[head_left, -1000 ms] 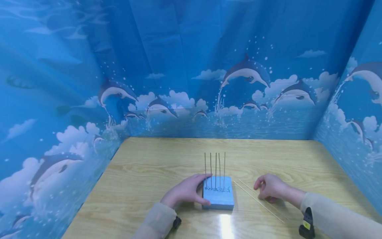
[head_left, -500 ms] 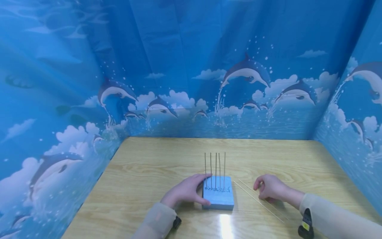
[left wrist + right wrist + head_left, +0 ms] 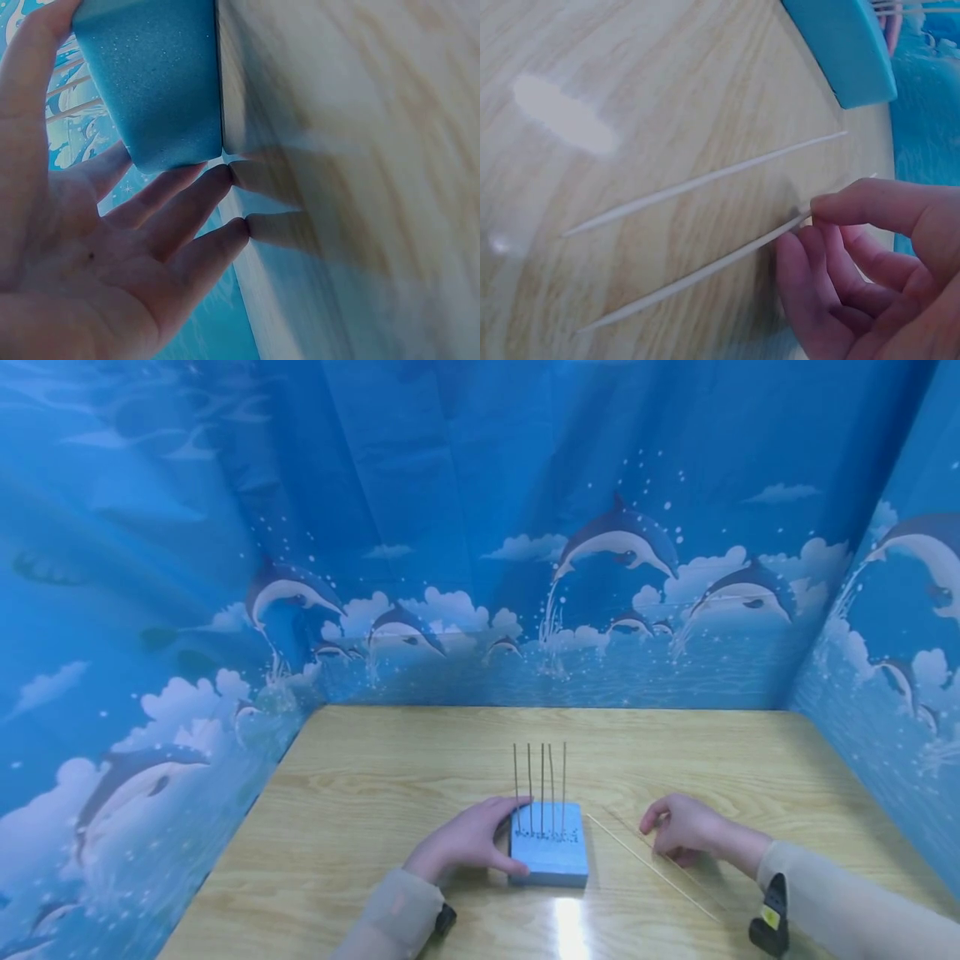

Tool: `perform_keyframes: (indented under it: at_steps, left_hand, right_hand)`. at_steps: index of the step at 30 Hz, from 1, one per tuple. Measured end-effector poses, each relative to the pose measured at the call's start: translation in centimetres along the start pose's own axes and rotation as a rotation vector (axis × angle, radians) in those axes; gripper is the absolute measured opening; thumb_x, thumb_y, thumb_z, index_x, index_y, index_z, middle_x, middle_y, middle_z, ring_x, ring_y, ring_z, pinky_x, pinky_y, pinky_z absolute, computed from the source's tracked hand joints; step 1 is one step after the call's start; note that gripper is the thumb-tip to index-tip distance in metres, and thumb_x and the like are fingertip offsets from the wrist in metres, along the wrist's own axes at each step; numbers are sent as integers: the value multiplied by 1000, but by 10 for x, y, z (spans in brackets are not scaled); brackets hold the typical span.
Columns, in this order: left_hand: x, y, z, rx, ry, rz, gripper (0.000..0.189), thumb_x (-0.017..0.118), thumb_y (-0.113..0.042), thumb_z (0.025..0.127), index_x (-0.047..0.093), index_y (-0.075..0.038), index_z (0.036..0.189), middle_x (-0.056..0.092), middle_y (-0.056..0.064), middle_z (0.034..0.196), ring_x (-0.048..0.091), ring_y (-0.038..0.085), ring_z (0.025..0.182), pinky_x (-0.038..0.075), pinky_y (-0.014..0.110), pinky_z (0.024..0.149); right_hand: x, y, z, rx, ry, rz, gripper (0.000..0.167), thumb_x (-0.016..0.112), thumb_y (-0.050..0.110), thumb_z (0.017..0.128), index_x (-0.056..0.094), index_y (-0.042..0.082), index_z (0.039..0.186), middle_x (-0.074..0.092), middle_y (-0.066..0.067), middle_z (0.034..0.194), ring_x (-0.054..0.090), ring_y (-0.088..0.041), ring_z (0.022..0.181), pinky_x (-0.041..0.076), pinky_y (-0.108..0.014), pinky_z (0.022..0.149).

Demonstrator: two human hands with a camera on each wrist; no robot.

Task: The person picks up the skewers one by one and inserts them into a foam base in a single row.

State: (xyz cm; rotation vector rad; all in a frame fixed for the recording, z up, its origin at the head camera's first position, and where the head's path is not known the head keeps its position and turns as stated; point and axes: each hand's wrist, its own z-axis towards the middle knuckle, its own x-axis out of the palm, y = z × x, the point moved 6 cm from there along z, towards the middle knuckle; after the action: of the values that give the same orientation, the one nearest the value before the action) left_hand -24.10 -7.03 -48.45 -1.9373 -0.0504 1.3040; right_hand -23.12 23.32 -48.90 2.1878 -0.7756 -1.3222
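Note:
A blue block (image 3: 551,860) with a band of small holes across its top sits on the table; several thin dark-looking sticks (image 3: 542,777) stand upright in a row in it. My left hand (image 3: 472,839) grips the block's left side, thumb at the near corner and index finger at the far one. To the right, my right hand (image 3: 686,831) pinches a thin pale bamboo stick (image 3: 697,277) between thumb and fingers, low over the table. A second bamboo stick (image 3: 651,867) lies on the table between that hand and the block.
The wood-grain table (image 3: 375,752) is enclosed at the back and sides by a blue dolphin-print curtain (image 3: 465,527). A bright light reflection shows on the table in front of the block.
The pinched stick has shifted slightly, its far end a little farther back and right; the right hand has moved slightly with it. The left hand and block have stayed in place.

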Motion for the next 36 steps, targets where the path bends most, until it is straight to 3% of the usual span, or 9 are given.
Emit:
perform_keyframes:
  at_steps: [4, 9, 16, 21, 30, 36]
  left_hand:
    - [0, 0, 0, 1, -4, 13, 109, 87, -55, 64, 32, -30, 154, 42, 0, 156, 41, 24, 142, 33, 51, 118]
    - [1, 0, 0, 5, -7, 22, 109, 87, -55, 63, 32, -30, 154, 42, 0, 156, 41, 23, 142, 33, 50, 118]
    - [1, 1, 0, 1, -5, 7, 109, 87, -55, 63, 32, -31, 154, 41, -1, 156, 40, 23, 143, 33, 50, 119]
    - [1, 1, 1, 0, -4, 12, 109, 87, -56, 63, 32, -32, 154, 41, -2, 156, 40, 23, 143, 33, 51, 119]
    - [0, 1, 2, -3, 3, 10, 108, 86, -57, 64, 32, -31, 154, 40, -1, 157, 39, 24, 144, 32, 51, 119]
    - [1, 1, 2, -4, 2, 7, 109, 86, -56, 63, 33, -30, 154, 40, -1, 157, 39, 24, 143, 32, 51, 119]
  right_hand:
    - [-6, -4, 2, 34, 40, 84, 38, 63, -7, 66, 67, 4, 103, 54, -1, 63, 51, -12, 55, 51, -25, 49]
    - [-18, -4, 3, 50, 57, 110, 43, 65, -5, 71, 66, 3, 113, 56, -2, 67, 54, -13, 58, 54, -26, 51]
    - [-34, 8, 0, -17, 112, 220, 48, 64, 0, 79, 58, -2, 126, 56, -2, 70, 54, -13, 64, 58, -30, 57]
    - [-44, 16, -3, -63, 141, 317, 51, 65, 2, 83, 52, -6, 131, 62, -3, 85, 58, -14, 75, 61, -33, 66]
    - [-57, 40, -10, -166, 162, 435, 50, 65, 3, 88, 46, -9, 132, 69, -1, 92, 65, -17, 86, 62, -41, 80]
    - [-65, 62, -21, -220, 161, 496, 37, 65, 2, 89, 52, -2, 123, 69, 1, 91, 66, -16, 86, 61, -43, 85]
